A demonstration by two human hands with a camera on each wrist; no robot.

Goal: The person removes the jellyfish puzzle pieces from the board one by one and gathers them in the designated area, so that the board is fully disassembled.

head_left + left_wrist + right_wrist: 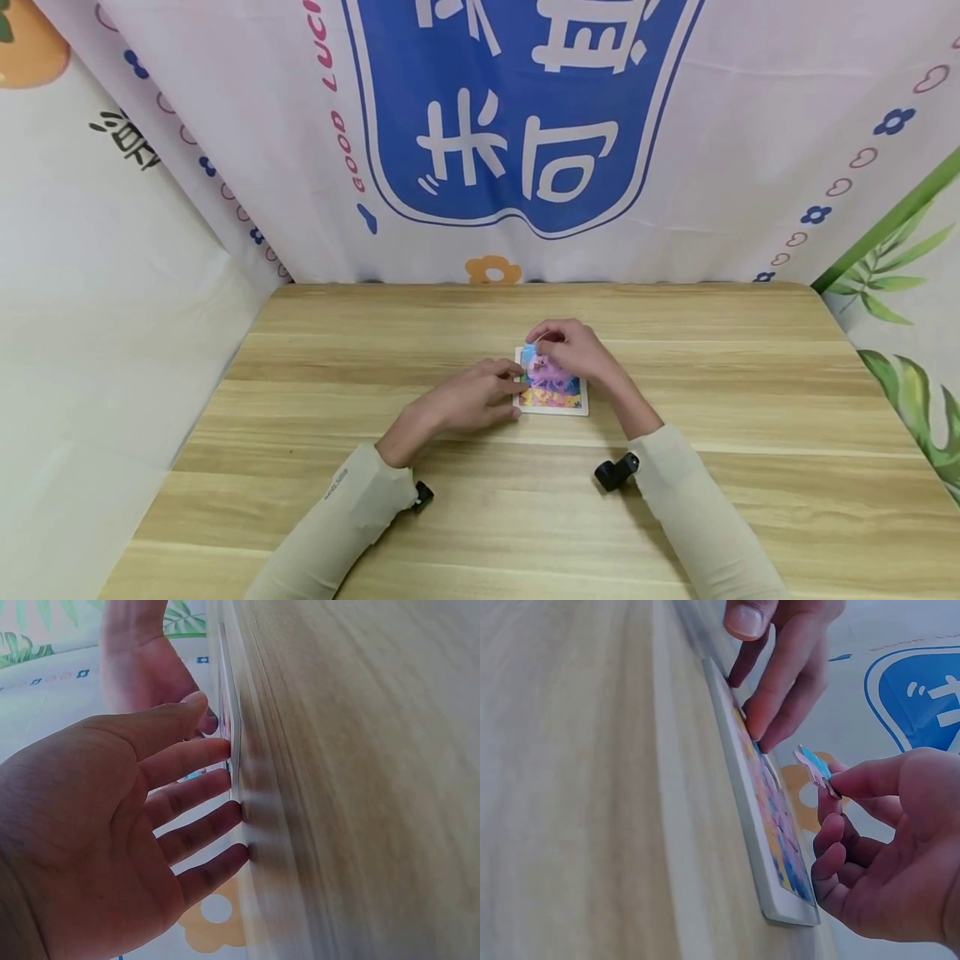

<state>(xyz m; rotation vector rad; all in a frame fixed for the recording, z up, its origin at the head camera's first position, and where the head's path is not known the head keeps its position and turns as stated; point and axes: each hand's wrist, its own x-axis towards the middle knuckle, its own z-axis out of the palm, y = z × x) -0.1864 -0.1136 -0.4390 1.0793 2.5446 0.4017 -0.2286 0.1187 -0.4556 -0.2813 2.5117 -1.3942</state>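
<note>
A small jigsaw puzzle with a white frame [551, 410] lies flat on the table, its picture pink, blue and yellow. Above its upper part, my right hand [576, 348] pinches a puzzle piece [815, 766] between thumb and forefinger. That piece is light blue and pink, and the right wrist view has it raised off the board. My left hand [474, 397] rests at the puzzle's left side with its fingers extended, fingertips [227, 750] right at the frame's edge. Part of the picture is hidden under the right hand.
The wood-grain table [360, 367] extends around the puzzle on all sides. A printed white cloth [712, 167] hangs along the table's back edge. Small black cameras [617, 472] sit at both wrists, over the sleeves.
</note>
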